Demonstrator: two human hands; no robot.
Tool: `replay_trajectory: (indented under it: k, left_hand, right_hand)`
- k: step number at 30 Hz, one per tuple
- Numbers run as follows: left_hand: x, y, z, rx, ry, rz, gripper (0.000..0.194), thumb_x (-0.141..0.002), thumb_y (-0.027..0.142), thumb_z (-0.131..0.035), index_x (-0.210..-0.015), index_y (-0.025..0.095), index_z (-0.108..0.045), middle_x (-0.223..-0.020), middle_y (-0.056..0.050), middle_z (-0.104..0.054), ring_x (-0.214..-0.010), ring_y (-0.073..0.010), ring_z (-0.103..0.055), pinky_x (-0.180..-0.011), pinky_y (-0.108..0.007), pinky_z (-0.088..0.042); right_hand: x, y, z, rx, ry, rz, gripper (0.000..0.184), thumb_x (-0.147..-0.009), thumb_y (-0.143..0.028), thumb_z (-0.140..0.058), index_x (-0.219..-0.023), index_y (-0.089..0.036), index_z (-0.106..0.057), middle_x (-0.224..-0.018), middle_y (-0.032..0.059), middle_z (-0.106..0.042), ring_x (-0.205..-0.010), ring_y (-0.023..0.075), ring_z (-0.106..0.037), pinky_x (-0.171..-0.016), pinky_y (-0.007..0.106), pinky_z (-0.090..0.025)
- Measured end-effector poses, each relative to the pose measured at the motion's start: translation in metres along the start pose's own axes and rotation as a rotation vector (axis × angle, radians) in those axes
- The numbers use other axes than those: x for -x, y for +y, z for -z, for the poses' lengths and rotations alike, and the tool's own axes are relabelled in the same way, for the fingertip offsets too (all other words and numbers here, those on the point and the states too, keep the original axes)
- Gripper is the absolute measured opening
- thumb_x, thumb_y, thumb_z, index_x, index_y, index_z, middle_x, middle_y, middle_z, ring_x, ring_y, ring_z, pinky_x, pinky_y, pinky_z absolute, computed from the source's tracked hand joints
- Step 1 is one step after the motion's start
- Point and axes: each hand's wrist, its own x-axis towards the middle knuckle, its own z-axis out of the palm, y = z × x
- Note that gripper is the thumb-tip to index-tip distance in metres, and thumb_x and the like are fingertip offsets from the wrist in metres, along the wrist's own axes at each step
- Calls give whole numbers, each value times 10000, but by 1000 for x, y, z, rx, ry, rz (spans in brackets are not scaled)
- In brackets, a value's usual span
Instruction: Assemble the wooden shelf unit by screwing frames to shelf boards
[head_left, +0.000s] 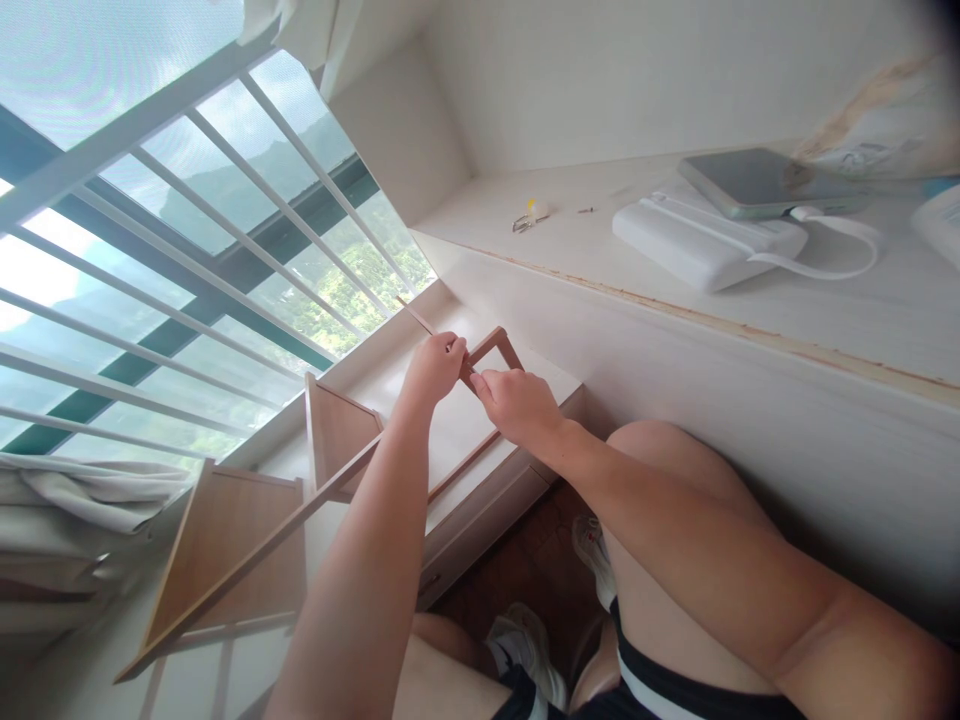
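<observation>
A light-brown wooden shelf frame [225,540] with several flat boards lies tipped on the white window ledge [465,420]. My left hand [433,368] is closed near the frame's top corner, pinching a thin stick-like tool [416,315] that points up and left. My right hand [517,405] is closed on the narrow wooden rail [499,345] of the frame's end, right beside the left hand. Both forearms reach up from the bottom of the view over my bare knees.
A white desk [750,320] runs along the right, bearing a phone [757,182] on a white power bank [697,245] with a cable, a small yellow-tipped item [531,213] and a screw [585,210]. White window bars [225,230] fill the left. Crumpled cloth [90,490] lies at the left edge.
</observation>
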Motion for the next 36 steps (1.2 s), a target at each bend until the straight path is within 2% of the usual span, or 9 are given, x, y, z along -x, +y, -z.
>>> replay_trajectory:
  k: [7, 13, 15, 19, 24, 27, 30, 33, 36]
  left_hand:
    - [0, 0, 0, 1, -7, 0, 298, -838, 337, -412, -593, 194, -505, -606, -17, -571, -570, -144, -461, -539, -264, -299]
    - [0, 0, 0, -11, -3, -1, 291, -836, 324, -413, -589, 194, -498, -627, -19, -586, -575, -142, -462, -546, -266, -300]
    - [0, 1, 0, -16, -8, 0, 287, -836, 318, -408, -595, 195, -501, -625, -20, -585, -576, -144, -463, -548, -267, -301]
    - [0, 2, 1, -22, -22, 9, 288, -840, 328, -398, -607, 199, -507, -612, -21, -575, -582, -149, -464, -550, -265, -304]
    - [1, 2, 1, -23, -26, 9, 286, -838, 339, -393, -607, 201, -490, -594, -17, -554, -575, -147, -451, -546, -265, -300]
    - [1, 2, 2, -17, -23, 6, 279, -835, 338, -394, -608, 202, -484, -584, -11, -543, -565, -144, -442, -540, -266, -298]
    - [1, 2, 2, -8, -27, 7, 284, -835, 339, -392, -604, 203, -486, -585, -10, -544, -563, -145, -444, -536, -267, -297]
    - [0, 2, 2, -9, -27, 9, 281, -834, 333, -393, -607, 202, -496, -611, -17, -566, -581, -149, -457, -545, -266, -303]
    - [0, 2, 2, -16, -23, 10, 271, -831, 329, -397, -611, 202, -494, -636, -24, -581, -593, -150, -460, -553, -265, -304]
  right_hand:
    - [-1, 1, 3, 15, -16, 12, 535, -986, -448, -174, -1017, -176, -634, -826, 125, -685, -757, 248, -639, -664, 310, -385]
    - [-3, 7, -2, -91, 21, 13, 484, -978, -457, -246, -901, -174, -630, -772, 109, -665, -701, 220, -612, -635, 292, -352]
    - [-4, 9, -8, -231, 32, 4, 501, -974, -475, -257, -784, -170, -606, -713, 92, -642, -651, 193, -586, -601, 278, -332]
    - [-5, 6, -26, -649, 49, -29, 545, -971, -500, -247, -588, -180, -469, -538, 34, -539, -524, 133, -512, -537, 251, -317]
    - [-4, -3, -45, -1116, 36, -124, 481, -946, -514, -311, -575, -211, -353, -434, -38, -400, -405, 96, -430, -464, 226, -329]
    - [-4, -6, -47, -1228, 31, -146, 457, -940, -510, -317, -589, -219, -321, -432, -55, -364, -387, 91, -408, -445, 222, -329]
    - [-3, -3, -38, -1090, 1, -110, 478, -950, -493, -285, -576, -206, -361, -449, -34, -412, -418, 95, -438, -484, 227, -343]
    - [-4, 5, -22, -765, -11, -56, 493, -950, -479, -299, -577, -186, -434, -515, 3, -506, -509, 113, -491, -537, 237, -330]
    - [-5, 11, -9, -485, 39, -23, 451, -935, -472, -352, -614, -180, -476, -597, 21, -556, -596, 133, -514, -562, 248, -305]
